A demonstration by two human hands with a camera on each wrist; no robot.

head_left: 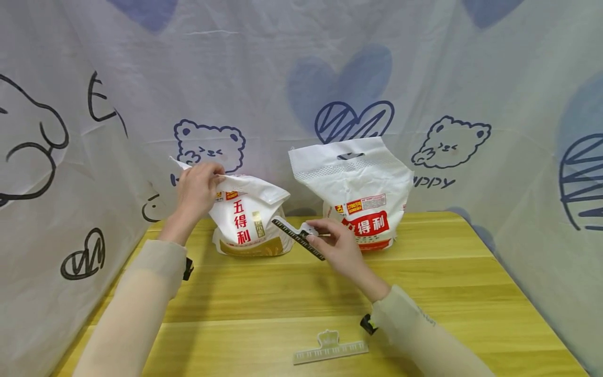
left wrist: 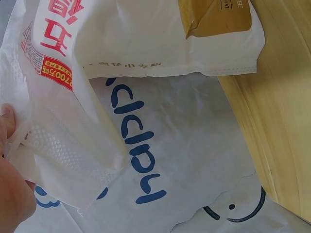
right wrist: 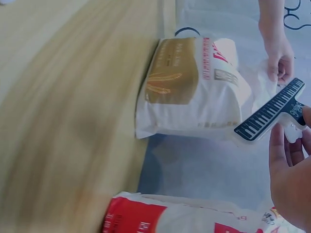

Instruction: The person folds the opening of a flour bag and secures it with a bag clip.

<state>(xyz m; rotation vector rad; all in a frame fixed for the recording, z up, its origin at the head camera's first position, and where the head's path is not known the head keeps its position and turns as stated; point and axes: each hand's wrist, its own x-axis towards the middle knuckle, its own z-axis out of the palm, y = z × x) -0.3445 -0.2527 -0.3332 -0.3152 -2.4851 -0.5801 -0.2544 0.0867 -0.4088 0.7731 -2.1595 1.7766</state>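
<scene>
On the left of the table stands a white flour bag (head_left: 245, 222) with red characters and a gold lower band. My left hand (head_left: 199, 188) pinches its top edge near the left corner; in the left wrist view the thumb and a fingertip hold the bag's pale upper film (left wrist: 63, 150). The top of this bag is folded over toward the right. My right hand (head_left: 340, 248) holds a long black clip (right wrist: 269, 111) with a white piano-key pattern by its handle. In the head view the clip is in front of the gap between two bags, apart from the left bag's top.
A second white flour bag (head_left: 363, 193) with a red label stands upright at right, its top holding a handle slot. A pale clip (head_left: 330, 350) with a crown-shaped handle lies near the front of the wooden table (head_left: 264, 293). A printed cloth (head_left: 264, 68) hangs behind.
</scene>
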